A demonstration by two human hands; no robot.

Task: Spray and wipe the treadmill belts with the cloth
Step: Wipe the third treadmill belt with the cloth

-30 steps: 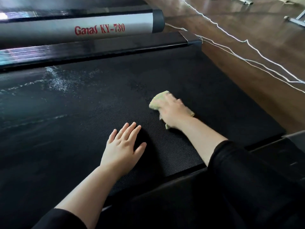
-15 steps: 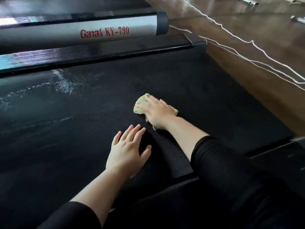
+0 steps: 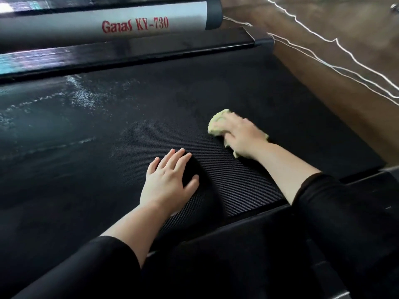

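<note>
The black ribbed treadmill belt (image 3: 133,130) fills most of the head view. My right hand (image 3: 239,134) presses a crumpled yellow-green cloth (image 3: 217,121) flat onto the belt, right of centre; most of the cloth is hidden under the palm. My left hand (image 3: 169,182) lies flat on the belt with fingers spread, nearer to me and left of the cloth, holding nothing. White spray droplets (image 3: 82,98) glisten on the belt's far left part. No spray bottle is in view.
A glossy black side rail (image 3: 129,55) borders the belt's far side, with a silver bar (image 3: 64,29) lettered "Ganas KY-730" behind it. Wooden floor (image 3: 323,50) with white cables (image 3: 345,52) lies to the right. A black frame edge (image 3: 269,214) runs along the near side.
My right hand slid the cloth left across the belt, then back to the right. My left hand stayed planted on the belt.
</note>
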